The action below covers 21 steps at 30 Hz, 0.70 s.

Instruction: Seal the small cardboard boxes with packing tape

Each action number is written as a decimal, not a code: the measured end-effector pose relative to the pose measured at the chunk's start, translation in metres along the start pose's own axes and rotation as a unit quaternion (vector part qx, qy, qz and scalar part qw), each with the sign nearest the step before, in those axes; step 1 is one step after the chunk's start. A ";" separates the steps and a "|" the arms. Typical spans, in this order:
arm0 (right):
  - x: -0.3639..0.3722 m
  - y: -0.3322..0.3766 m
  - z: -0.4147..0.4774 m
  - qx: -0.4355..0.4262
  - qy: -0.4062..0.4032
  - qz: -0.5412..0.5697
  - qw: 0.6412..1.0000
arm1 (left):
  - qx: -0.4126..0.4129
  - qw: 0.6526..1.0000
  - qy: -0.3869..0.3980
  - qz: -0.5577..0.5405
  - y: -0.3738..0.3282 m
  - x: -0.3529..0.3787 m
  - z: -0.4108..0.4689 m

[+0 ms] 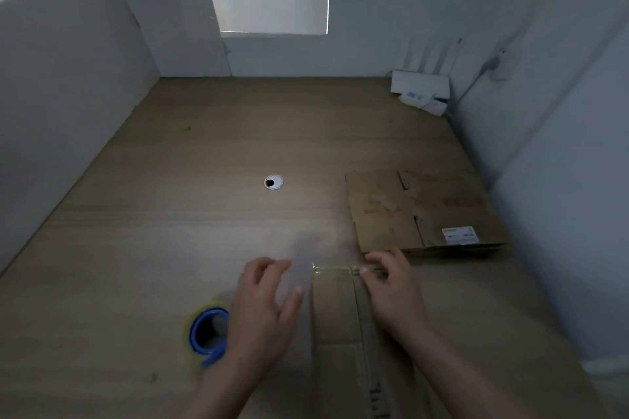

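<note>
Head view: the box (335, 309) lies on the desk (204, 153) near the person. Right hand (391, 292) pinches its taped far edge; left hand (265, 313) hangs loose beside it. Light, thin cardboard likely dents, so it is best held by its edges.

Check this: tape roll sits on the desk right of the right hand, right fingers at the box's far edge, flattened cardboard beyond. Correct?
One error. The head view shows the tape roll on the desk left of the left hand, not right of the right hand. The rest stands: right fingers at the box's far edge, flattened cardboard beyond.
</note>
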State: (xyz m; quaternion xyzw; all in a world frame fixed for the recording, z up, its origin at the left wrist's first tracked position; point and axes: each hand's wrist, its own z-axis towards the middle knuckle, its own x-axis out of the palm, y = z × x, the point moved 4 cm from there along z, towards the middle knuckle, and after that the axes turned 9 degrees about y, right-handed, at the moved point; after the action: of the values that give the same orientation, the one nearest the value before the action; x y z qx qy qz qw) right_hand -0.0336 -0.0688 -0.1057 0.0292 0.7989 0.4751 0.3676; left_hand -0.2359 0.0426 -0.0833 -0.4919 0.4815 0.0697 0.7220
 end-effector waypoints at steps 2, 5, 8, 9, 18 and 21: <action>-0.002 -0.001 0.001 -0.001 -0.016 0.021 1.000 | 0.011 0.995 0.064 -0.075 -0.035 0.016 0.016; -0.005 -0.001 0.001 0.008 -0.002 0.072 0.997 | -0.022 0.981 0.185 -0.057 -0.051 0.043 0.032; -0.002 -0.002 0.000 0.002 0.042 0.054 0.998 | -0.048 0.976 0.193 -0.090 -0.043 0.054 0.043; -0.001 -0.004 0.000 -0.001 0.049 0.044 0.998 | -0.074 0.974 0.183 -0.115 -0.038 0.056 0.046; 0.003 -0.012 -0.002 0.014 0.033 0.091 0.995 | -0.214 0.940 0.116 -0.239 -0.036 0.063 0.046; 0.004 -0.018 0.001 0.047 0.037 0.158 0.986 | -0.236 0.936 0.101 -0.239 -0.033 0.061 0.045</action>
State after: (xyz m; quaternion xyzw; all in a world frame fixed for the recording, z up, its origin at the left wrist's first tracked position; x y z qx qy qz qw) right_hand -0.0305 -0.0765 -0.1225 0.1541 0.8187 0.4901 0.2564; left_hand -0.1565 0.0384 -0.1060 -0.7534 0.3896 -0.0431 0.5279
